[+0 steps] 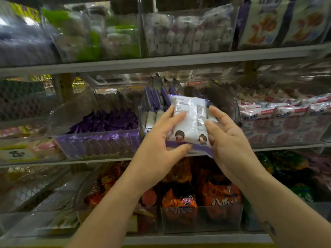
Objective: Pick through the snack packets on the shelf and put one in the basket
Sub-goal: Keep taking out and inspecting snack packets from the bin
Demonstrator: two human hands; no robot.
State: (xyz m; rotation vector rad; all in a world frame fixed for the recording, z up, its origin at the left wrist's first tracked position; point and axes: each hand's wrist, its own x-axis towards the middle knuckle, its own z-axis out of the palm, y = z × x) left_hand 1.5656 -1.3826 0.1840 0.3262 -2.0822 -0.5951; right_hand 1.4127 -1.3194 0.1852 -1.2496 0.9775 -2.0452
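Note:
A white snack packet [190,120] with purple edges and two cartoon figures is held up in front of the middle shelf, its printed back towards me. My left hand [161,140] grips its left side, thumb under the bottom edge. My right hand [225,135] holds its right side with curled fingers. Behind it, a clear bin [143,113] holds several upright packets of the same purple and white kind. No basket is in view.
Left of that bin a clear tray of purple packets [100,133] sits on the middle shelf, and white and red packets [283,111] fill a bin on the right. Orange snack bags [180,201] stand in bins below. The top shelf [161,61] carries more clear bins.

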